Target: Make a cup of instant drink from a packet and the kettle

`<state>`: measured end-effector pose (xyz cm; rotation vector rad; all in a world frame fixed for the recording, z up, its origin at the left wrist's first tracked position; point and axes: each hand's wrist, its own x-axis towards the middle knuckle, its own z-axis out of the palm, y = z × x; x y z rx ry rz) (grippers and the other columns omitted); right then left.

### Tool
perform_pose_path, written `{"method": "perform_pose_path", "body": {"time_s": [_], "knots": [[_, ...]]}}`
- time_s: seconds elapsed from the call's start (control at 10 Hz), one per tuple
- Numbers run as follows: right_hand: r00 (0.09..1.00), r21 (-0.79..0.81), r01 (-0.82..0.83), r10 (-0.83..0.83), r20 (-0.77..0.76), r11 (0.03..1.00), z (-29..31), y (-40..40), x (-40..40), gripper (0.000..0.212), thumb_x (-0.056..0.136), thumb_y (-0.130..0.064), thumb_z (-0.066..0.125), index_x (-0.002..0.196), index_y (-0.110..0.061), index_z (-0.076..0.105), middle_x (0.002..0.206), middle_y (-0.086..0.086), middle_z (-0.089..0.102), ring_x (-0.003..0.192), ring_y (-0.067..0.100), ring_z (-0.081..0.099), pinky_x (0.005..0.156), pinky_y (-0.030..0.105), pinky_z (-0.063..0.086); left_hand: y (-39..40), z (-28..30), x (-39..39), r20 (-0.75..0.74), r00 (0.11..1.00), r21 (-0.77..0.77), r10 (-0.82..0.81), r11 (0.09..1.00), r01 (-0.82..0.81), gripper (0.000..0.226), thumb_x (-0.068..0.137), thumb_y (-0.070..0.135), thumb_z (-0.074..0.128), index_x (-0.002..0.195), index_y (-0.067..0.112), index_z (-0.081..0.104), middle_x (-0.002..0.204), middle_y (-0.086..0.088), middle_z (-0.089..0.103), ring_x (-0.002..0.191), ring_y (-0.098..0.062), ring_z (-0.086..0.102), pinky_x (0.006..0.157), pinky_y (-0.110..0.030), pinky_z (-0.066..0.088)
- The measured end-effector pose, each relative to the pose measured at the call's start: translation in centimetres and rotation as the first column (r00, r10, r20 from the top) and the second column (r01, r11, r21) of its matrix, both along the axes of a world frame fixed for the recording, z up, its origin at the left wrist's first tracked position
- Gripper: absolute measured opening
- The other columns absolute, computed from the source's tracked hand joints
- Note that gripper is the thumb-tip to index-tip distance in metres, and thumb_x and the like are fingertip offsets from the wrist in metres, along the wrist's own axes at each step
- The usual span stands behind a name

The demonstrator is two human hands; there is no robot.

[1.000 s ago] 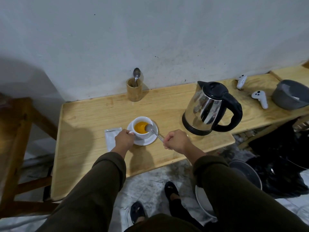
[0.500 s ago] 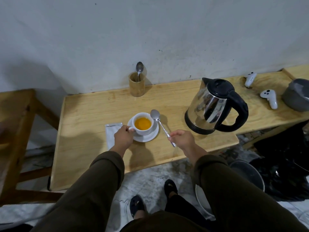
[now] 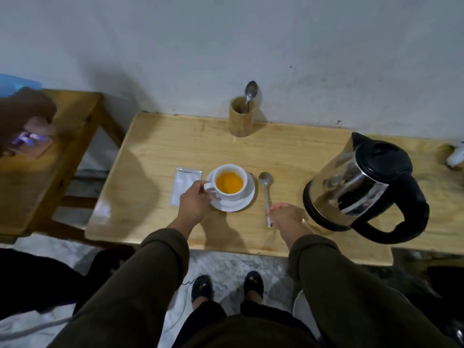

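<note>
A white cup (image 3: 229, 183) full of orange drink stands on a white saucer (image 3: 242, 203) in the middle of the wooden table (image 3: 288, 156). My left hand (image 3: 194, 200) grips the cup's handle. A metal spoon (image 3: 266, 194) lies flat on the table just right of the saucer, bowl pointing away. My right hand (image 3: 286, 217) rests at the spoon's handle end, fingertips still touching it. A silvery packet (image 3: 184, 184) lies flat left of the saucer, partly under my left hand. The steel kettle (image 3: 361, 187) with black lid and handle stands at the right.
A bamboo holder (image 3: 240, 119) with a second spoon (image 3: 250, 92) stands against the wall at the back. A white object (image 3: 457, 154) lies at the far right edge. A lower wooden table (image 3: 50, 146) stands to the left.
My right hand lifted the spoon out of the cup and laid it on the table right of the saucer. My left hand stayed on the cup's handle. The camera view shifted left.
</note>
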<state>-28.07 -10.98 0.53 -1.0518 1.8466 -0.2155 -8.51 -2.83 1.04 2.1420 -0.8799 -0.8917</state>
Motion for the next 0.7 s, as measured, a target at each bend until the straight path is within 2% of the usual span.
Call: {"method": "perform_pose_path", "body": {"time_s": [0.1, 0.3, 0.4, 0.5, 0.6, 0.7], "knots": [[0.99, 0.03, -0.14, 0.14, 0.0, 0.99, -1.7, -0.5, -0.4, 0.029, 0.079, -0.012, 0.067, 0.058, -0.025, 0.052, 0.087, 0.007, 0.064, 0.084, 0.025, 0.062, 0.09, 0.043, 0.056, 0.0, -0.1, -0.6, 0.038, 0.999, -0.001, 0.034, 0.999, -0.034, 0.034, 0.083, 0.001, 0.057, 0.116, 0.011, 0.057, 0.114, -0.008, 0.067, 0.107, -0.025, 0.059, 0.083, -0.026, 0.041], [0.937, 0.053, -0.348, 0.349, -0.022, 0.936, -2.8, -1.3, -1.0, 0.028, 0.081, -0.016, 0.066, 0.059, -0.025, 0.051, 0.086, 0.009, 0.066, 0.081, 0.024, 0.063, 0.09, 0.043, 0.056, -0.3, -0.1, -2.0, 0.075, 0.991, -0.019, 0.112, 0.994, -0.111, 0.04, 0.079, -0.004, 0.059, 0.116, 0.011, 0.056, 0.113, -0.008, 0.066, 0.107, -0.025, 0.059, 0.081, -0.025, 0.039], [0.919, 0.07, -0.368, 0.374, -0.123, 0.927, -2.6, -1.6, -0.5, 0.02, 0.078, -0.024, 0.072, 0.067, -0.015, 0.058, 0.092, 0.01, 0.074, 0.088, 0.027, 0.071, 0.085, 0.039, 0.059, -0.5, -0.1, -2.1, 0.089, 0.989, -0.011, 0.117, 0.993, -0.117, 0.039, 0.079, -0.003, 0.058, 0.116, 0.011, 0.056, 0.113, -0.009, 0.066, 0.107, -0.027, 0.059, 0.081, -0.026, 0.039], [0.909, 0.072, -0.378, 0.385, -0.159, 0.923, -2.7, -1.7, -0.6, 0.022, 0.076, -0.026, 0.074, 0.087, -0.008, 0.067, 0.093, 0.01, 0.075, 0.09, 0.026, 0.072, 0.082, 0.037, 0.06, -0.4, 0.1, -2.3, 0.093, 0.99, -0.01, 0.108, 0.994, -0.107, 0.041, 0.08, -0.004, 0.057, 0.119, 0.01, 0.054, 0.115, -0.01, 0.065, 0.109, -0.027, 0.058, 0.08, -0.025, 0.038], [0.892, 0.101, -0.403, 0.415, -0.181, 0.91, -2.4, -1.5, -0.7, 0.029, 0.077, -0.028, 0.073, 0.095, -0.008, 0.067, 0.096, 0.009, 0.074, 0.093, 0.026, 0.07, 0.08, 0.031, 0.058, -0.3, 0.1, -2.1, 0.062, 0.994, -0.015, 0.088, 0.996, -0.087, 0.051, 0.081, -0.005, 0.059, 0.128, 0.012, 0.047, 0.122, -0.01, 0.061, 0.115, -0.026, 0.056, 0.082, -0.026, 0.038], [0.859, 0.068, -0.433, 0.434, -0.272, 0.899, -0.9, -1.0, -0.8, 0.028, 0.083, -0.031, 0.067, 0.099, -0.008, 0.065, 0.104, 0.008, 0.071, 0.099, 0.026, 0.067, 0.072, 0.024, 0.051, 0.0, 0.4, -2.0, 0.033, 0.997, -0.049, 0.071, 0.996, -0.07, 0.068, 0.082, -0.004, 0.062, 0.142, 0.013, 0.033, 0.132, -0.012, 0.055, 0.124, -0.027, 0.052, 0.091, -0.029, 0.042]]}}
